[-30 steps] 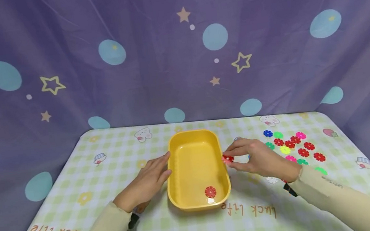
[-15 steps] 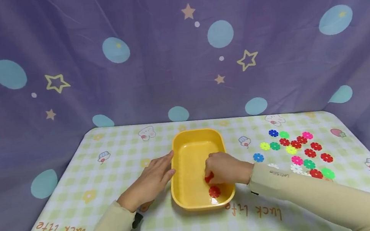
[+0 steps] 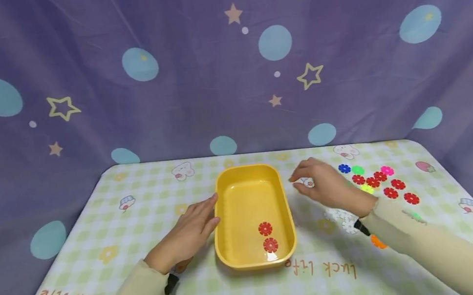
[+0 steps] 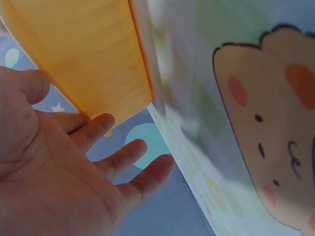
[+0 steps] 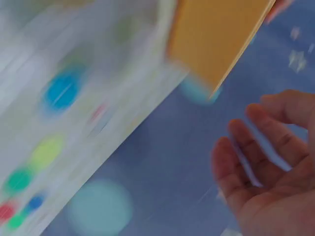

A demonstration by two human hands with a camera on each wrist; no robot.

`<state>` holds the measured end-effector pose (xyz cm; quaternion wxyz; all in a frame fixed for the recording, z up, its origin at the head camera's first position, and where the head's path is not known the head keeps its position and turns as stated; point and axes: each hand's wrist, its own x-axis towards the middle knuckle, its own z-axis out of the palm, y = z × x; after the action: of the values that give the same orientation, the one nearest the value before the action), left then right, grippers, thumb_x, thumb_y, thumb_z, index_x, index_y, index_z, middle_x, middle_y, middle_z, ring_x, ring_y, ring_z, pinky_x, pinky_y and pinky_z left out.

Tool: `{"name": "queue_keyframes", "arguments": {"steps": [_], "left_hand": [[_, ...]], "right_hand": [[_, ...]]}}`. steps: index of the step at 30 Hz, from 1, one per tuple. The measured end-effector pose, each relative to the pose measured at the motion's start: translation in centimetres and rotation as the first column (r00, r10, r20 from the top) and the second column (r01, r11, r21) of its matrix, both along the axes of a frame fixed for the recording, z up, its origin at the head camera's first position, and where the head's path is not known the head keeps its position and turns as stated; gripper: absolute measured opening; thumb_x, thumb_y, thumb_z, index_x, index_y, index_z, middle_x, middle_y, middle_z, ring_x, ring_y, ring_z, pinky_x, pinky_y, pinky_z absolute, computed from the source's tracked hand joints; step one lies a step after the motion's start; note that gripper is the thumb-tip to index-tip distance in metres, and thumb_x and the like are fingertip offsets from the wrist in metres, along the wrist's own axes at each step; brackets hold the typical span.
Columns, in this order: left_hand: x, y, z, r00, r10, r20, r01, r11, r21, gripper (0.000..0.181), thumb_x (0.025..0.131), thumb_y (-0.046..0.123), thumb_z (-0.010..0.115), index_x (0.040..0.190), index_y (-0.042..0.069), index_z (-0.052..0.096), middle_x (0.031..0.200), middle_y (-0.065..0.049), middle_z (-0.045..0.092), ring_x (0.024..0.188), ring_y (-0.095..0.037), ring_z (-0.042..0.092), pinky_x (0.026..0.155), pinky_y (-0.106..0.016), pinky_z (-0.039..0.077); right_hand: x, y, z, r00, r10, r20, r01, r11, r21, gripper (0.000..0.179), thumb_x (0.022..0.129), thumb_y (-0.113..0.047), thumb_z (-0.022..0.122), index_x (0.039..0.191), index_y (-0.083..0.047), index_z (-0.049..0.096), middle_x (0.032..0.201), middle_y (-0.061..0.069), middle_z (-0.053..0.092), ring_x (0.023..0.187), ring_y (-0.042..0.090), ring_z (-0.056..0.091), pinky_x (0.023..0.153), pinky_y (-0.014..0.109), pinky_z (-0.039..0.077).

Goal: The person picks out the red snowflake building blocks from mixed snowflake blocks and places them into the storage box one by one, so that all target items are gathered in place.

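A yellow plastic tub [image 3: 248,205] stands in the middle of the table. Two red snowflake discs [image 3: 265,228] lie on its floor near the front right corner. My left hand [image 3: 185,237] touches the tub's left rim, fingers extended; the left wrist view shows fingertips and thumb right at the tub's wall [image 4: 93,59]. Right of the tub, my right hand [image 3: 330,185] is in the air with fingers loosely bent and a gap between thumb and forefinger. Nothing shows between those fingers in the right wrist view, where the hand [image 5: 275,162] is palm up.
Loose snowflake discs spread over the right side: several red ones [image 3: 390,193], a blue one [image 3: 344,168], pink [image 3: 387,171], white [image 3: 349,225] and orange [image 3: 378,241]. The right forearm hides some of them. A checked cloth [image 3: 149,227] covers the table, before a purple curtain [image 3: 188,114].
My right hand carried a red snowflake disc over the rim, put it on the tub floor beside the other, let go and moved back out to the right. The left hand stayed.
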<state>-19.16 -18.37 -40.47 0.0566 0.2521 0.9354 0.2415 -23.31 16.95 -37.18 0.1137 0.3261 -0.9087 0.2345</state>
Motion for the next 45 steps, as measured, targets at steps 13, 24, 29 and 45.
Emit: {"name": "queue_keyframes", "arguments": {"steps": [13,24,29,45], "left_hand": [[-0.1,-0.1,-0.1,1.0,0.007,0.005,-0.007,1.0,-0.003,0.059,0.103,0.04,0.036,0.153,0.017,0.015,0.154,-0.003,0.023,0.137,-0.025,0.023,0.106,-0.058,0.019],[-0.1,-0.1,-0.1,1.0,-0.001,0.007,0.001,1.0,-0.002,0.059,0.103,0.038,0.038,0.153,0.016,0.015,0.154,-0.004,0.023,0.137,-0.026,0.023,0.106,-0.057,0.019],[-0.1,-0.1,-0.2,1.0,0.002,0.005,-0.002,1.0,0.001,0.059,0.103,0.037,0.038,0.153,0.015,0.016,0.153,-0.005,0.024,0.137,-0.026,0.023,0.106,-0.057,0.019],[0.2,-0.1,0.1,1.0,0.007,0.016,-0.007,1.0,0.004,0.06,0.103,0.039,0.038,0.153,0.014,0.017,0.153,-0.003,0.024,0.137,-0.025,0.023,0.107,-0.057,0.018]], "right_hand": [[-1.8,14.6,-4.5,0.827,-0.416,0.378,0.386,0.909,0.154,0.029,0.085,-0.018,0.072,0.105,0.003,0.067,0.101,0.018,0.063,0.086,0.031,0.058,0.077,0.048,0.05],[-4.3,15.1,-5.2,0.779,-0.422,0.464,0.383,0.906,0.18,0.033,0.081,-0.021,0.076,0.099,0.002,0.061,0.091,0.013,0.063,0.078,0.025,0.056,0.076,0.044,0.049],[-4.6,15.3,-5.3,0.761,-0.424,0.491,0.385,0.904,0.185,0.034,0.081,-0.021,0.076,0.099,0.001,0.058,0.091,0.012,0.062,0.078,0.024,0.054,0.075,0.041,0.048],[-3.5,14.2,-6.0,0.854,-0.391,0.343,0.376,0.92,0.113,0.03,0.08,-0.015,0.075,0.1,0.006,0.071,0.089,0.012,0.065,0.074,0.023,0.056,0.071,0.04,0.051]]}}
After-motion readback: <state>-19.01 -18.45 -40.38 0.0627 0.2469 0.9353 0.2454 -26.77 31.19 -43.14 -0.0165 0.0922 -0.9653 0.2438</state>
